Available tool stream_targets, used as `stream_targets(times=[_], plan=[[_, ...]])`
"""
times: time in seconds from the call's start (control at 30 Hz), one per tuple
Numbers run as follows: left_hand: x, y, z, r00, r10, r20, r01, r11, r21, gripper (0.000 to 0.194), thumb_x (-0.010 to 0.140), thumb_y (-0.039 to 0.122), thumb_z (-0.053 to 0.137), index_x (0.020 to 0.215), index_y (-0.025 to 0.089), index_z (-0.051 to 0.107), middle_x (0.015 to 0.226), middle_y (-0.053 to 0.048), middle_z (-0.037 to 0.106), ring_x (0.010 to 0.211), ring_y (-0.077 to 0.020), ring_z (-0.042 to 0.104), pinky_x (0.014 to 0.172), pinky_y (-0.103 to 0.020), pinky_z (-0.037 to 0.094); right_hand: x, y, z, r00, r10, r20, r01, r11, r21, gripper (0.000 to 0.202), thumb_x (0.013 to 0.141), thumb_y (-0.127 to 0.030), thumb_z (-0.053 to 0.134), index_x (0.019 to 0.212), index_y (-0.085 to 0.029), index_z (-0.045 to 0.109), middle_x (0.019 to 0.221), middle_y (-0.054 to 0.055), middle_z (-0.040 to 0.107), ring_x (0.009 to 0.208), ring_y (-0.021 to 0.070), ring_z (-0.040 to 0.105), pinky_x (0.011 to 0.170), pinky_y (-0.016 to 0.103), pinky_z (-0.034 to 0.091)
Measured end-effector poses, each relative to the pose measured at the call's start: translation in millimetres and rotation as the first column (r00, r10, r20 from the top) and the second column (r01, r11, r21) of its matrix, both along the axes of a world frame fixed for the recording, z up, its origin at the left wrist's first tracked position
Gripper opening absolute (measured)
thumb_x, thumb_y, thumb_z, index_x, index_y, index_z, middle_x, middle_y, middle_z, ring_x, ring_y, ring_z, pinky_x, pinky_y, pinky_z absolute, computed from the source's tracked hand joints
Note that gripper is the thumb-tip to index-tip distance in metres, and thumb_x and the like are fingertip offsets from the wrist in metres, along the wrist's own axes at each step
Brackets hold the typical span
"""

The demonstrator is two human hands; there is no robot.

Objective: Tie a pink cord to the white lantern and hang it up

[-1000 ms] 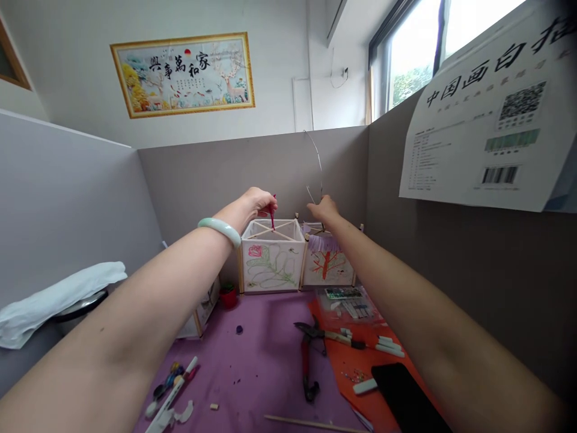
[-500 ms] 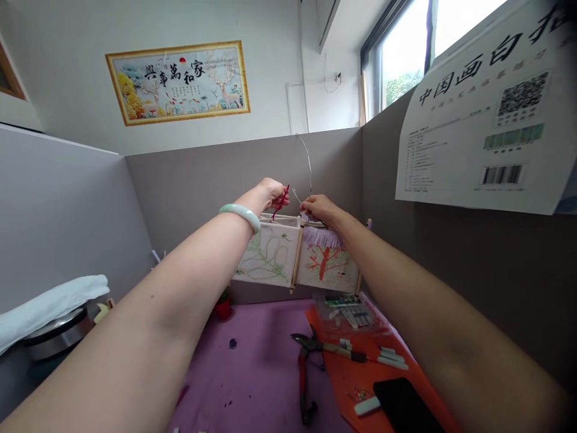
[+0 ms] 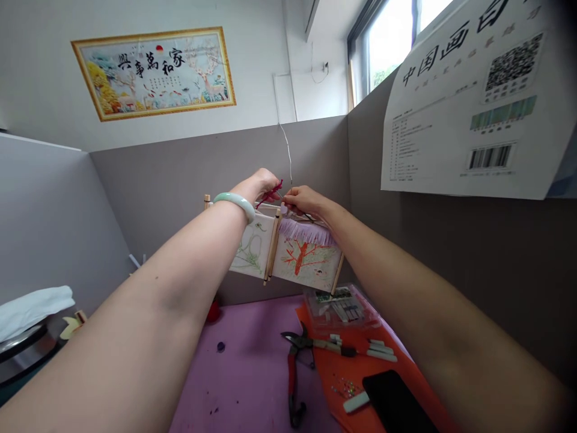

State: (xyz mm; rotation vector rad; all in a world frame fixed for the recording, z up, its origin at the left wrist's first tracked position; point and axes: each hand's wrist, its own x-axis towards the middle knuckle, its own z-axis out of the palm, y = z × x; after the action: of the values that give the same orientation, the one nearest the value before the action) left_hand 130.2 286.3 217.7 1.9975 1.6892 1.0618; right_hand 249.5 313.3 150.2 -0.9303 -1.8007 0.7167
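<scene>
Left grip (image 3: 264,181) pinches crimson cord (image 3: 271,192), right grip (image 3: 306,199) wire (image 3: 289,157), above a white, lilac-fringed box (image 3: 318,275) with an orange-red tree (image 3: 299,260).

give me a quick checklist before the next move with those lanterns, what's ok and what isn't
1. Left hand has the red cord: ok, pinched in the fingers.
2. Right hand has the wire: ok, the wire rises from beside the fingers.
3. Cord caught on the wire: cannot tell, the fingers crowd that spot.
4. Tree lantern clear of the plastic box: cannot tell, a post end overlaps it in this view.
5. Pruners away from the hands: ok, they lie below on the table.
6. Leaf lantern fully in sight: not ok, the left arm covers part of it.
</scene>
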Motion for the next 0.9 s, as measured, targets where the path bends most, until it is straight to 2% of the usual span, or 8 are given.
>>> stream_targets(times=[0.17,0.37,0.43,0.53,0.63,0.73,0.8,0.9], plan=[[-1.2,-6.8,-0.2,0.983,-0.029,-0.184,0.027,1.0,-0.013,0.016,0.08,0.01,0.05,0.089,0.01,0.064,0.066,-0.008,0.066,0.067,-0.0169,0.065,0.068,-0.03,0.047,-2.4,-3.4,-1.5,0.952,-0.253,0.172,0.239,0.966,0.099,0.018,0.085,-0.018,0.05,0.071,-0.013,0.059,0.055,-0.001,0.056,0.041,0.0048,0.041,0.043,0.018,0.033],[-45.0,-38.7,4.1,0.916,0.098,-0.389,0.016,0.96,0.279,0.013,0.071,0.017,0.062,0.082,0.014,0.068,0.082,-0.01,0.069,0.087,-0.0224,0.062,0.083,-0.032,0.043,-6.3,-16.6,-8.1,0.856,-0.436,0.277,0.407,0.9,0.157,0.02,0.081,-0.025,0.055,0.084,-0.007,0.064,0.086,0.017,0.066,0.08,0.0225,0.061,0.07,0.029,0.044],[-70.1,-60.5,-9.4,0.925,0.153,-0.347,0.043,0.867,0.497,0.013,0.073,0.02,0.061,0.083,0.017,0.069,0.088,-0.008,0.068,0.092,-0.0214,0.06,0.086,-0.029,0.04,-3.5,-31.3,-16.9,0.787,-0.555,0.269,0.483,0.826,0.292,0.027,0.079,-0.026,0.057,0.097,-0.006,0.063,0.102,0.021,0.062,0.098,0.0287,0.057,0.08,0.035,0.042],[-108.3,-92.4,-53.5,0.987,0.142,-0.07,-0.058,0.738,0.672,0.02,0.075,0.023,0.062,0.094,0.02,0.065,0.093,-0.006,0.063,0.086,-0.0167,0.058,0.086,-0.025,0.04,5.3,-65.0,-40.6,0.736,-0.668,0.106,0.521,0.66,0.541,0.031,0.081,-0.022,0.051,0.109,-0.01,0.059,0.11,0.018,0.059,0.105,0.0276,0.052,0.088,0.038,0.039],[-137.7,-110.4,-114.6,0.964,0.074,0.256,-0.203,0.825,0.528,0.031,0.065,0.028,0.074,0.094,0.021,0.063,0.09,-0.004,0.062,0.085,-0.017,0.057,0.078,-0.023,0.043,14.0,-101.3,-74.3,0.764,-0.637,-0.105,0.549,0.556,0.625,0.027,0.084,-0.019,0.043,0.104,-0.014,0.06,0.104,0.012,0.061,0.101,0.0252,0.052,0.088,0.037,0.038],[-153.6,-112.2,-169.6,0.832,0.08,0.549,-0.146,0.986,0.077,0.033,0.061,0.033,0.077,0.085,0.018,0.062,0.086,-0.007,0.064,0.084,-0.0203,0.06,0.068,-0.023,0.046,16.3,-123.5,-112.4,0.779,-0.61,-0.146,0.581,0.614,0.534,0.023,0.086,-0.023,0.041,0.096,-0.018,0.061,0.094,0.009,0.063,0.09,0.0231,0.056,0.079,0.033,0.041],[-158.4,-108.6,-194.2,0.636,0.116,0.763,0.107,0.966,-0.236,0.032,0.076,0.046,0.062,0.084,0.015,0.06,0.083,-0.011,0.065,0.077,-0.0223,0.063,0.063,-0.029,0.049,14.1,-126.9,-137.1,0.777,-0.626,-0.059,0.588,0.69,0.423,0.018,0.084,-0.027,0.045,0.089,-0.02,0.061,0.088,0.008,0.064,0.082,0.0219,0.057,0.073,0.031,0.04],[-160.0,-103.4,-211.7,0.351,0.213,0.912,0.361,0.868,-0.342,0.033,0.085,0.045,0.048,0.081,0.014,0.057,0.075,-0.012,0.064,0.061,-0.0205,0.063,0.055,-0.032,0.051,9.9,-119.1,-169.1,0.748,-0.656,0.106,0.625,0.749,0.221,0.014,0.076,-0.036,0.057,0.075,-0.022,0.058,0.079,0.006,0.062,0.076,0.0219,0.057,0.067,0.031,0.038]])
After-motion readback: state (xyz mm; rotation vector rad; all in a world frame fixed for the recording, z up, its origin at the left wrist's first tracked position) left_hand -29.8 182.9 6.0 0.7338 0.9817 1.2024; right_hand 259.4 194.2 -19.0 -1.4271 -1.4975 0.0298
